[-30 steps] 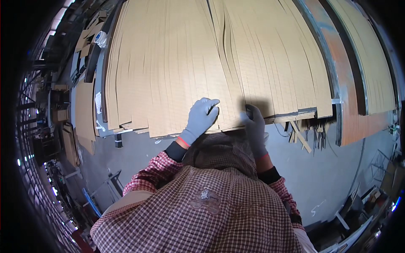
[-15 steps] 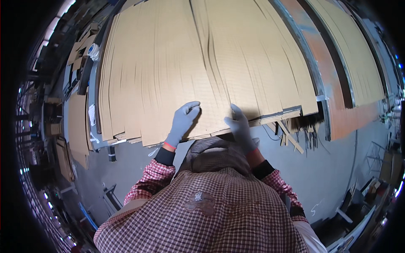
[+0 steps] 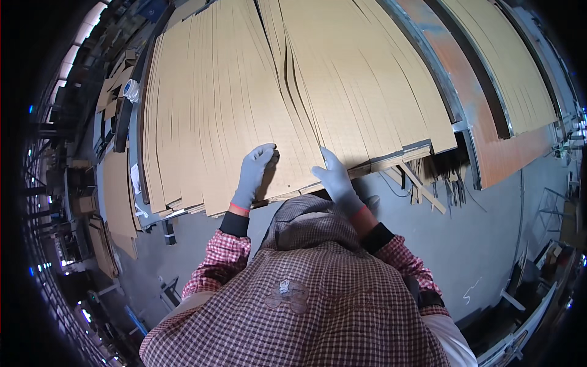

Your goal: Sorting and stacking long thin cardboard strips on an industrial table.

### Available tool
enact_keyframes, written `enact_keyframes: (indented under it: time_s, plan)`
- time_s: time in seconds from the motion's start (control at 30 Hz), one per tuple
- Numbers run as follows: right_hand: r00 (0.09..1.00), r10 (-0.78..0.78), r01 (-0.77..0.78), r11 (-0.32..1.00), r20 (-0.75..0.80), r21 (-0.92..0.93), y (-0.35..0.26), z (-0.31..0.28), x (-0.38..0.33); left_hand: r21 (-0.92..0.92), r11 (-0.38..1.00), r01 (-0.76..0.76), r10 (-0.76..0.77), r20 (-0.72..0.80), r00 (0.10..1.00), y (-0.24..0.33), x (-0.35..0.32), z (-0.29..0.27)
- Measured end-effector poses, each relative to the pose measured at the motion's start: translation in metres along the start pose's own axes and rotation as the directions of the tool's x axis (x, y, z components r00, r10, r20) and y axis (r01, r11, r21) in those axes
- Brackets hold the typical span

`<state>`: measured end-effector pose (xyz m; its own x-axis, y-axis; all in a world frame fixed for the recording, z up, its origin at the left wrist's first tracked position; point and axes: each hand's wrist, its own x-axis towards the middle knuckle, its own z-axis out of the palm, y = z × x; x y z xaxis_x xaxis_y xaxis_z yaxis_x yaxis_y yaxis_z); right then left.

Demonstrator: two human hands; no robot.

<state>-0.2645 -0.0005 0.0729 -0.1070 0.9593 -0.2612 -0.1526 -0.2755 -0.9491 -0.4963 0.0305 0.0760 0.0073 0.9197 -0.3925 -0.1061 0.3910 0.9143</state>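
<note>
Tan corrugated cardboard, slit into long strips (image 3: 202,122), lies spread straight ahead of the person in the head view, its near edge close to the checked garment (image 3: 293,293). Over that edge, the gloved left hand (image 3: 249,176) curls its thumb toward its fingertips (whether anything is pinched there, I cannot tell), while the gloved right hand (image 3: 337,181) has thumb and forefinger spread, apparently gripping nothing, beside the lower end of a dark gap (image 3: 286,68). Handling the strips at this near end looks like the step in hand; the next move would seem to call for a light, even fingertip hold. They look flat and mostly parallel, bowing slightly around the gap, with uneven, stepped ends and narrow offcuts (image 3: 424,188) showing beneath on the right
</note>
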Motion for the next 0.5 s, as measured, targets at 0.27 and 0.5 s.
enact_keyframes:
  time_s: [0.27, 0.5]
  plan:
    - [0.885, -0.442, 0.158, -0.008, 0.145, -0.987, -0.018, -0.083, 0.033, 0.003, 0.998, -0.06, 0.06, -0.048, 0.997, -0.001, 0.004, 0.0]
    - [0.9, -0.395, 0.223, 0.052, 0.185, -0.973, -0.001, -0.088, 0.033, -0.029, 0.999, -0.038, 0.034, -0.154, 0.987, 0.003, -0.008, 0.001]
